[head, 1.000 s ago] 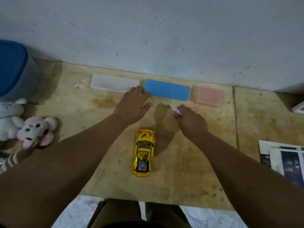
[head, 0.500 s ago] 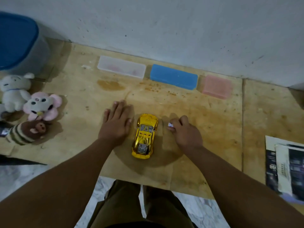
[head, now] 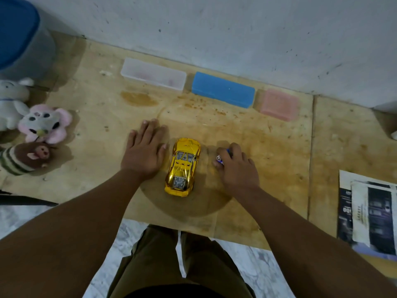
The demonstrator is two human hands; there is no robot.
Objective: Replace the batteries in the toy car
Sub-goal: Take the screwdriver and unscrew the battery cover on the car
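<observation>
Hands flanking the car, batteries in hand, swap not started.
Left hand (head: 143, 150) is lying flat and empty on the board (head: 90, 117); toy car (head: 183, 167) is sitting wheels-down near the front edge, middle; right hand (head: 235, 167) is curling around what looks like a battery (head: 221, 158). Likely still the prep step. Next move is calling for flipping the car to reach the battery cover underneath.
</observation>
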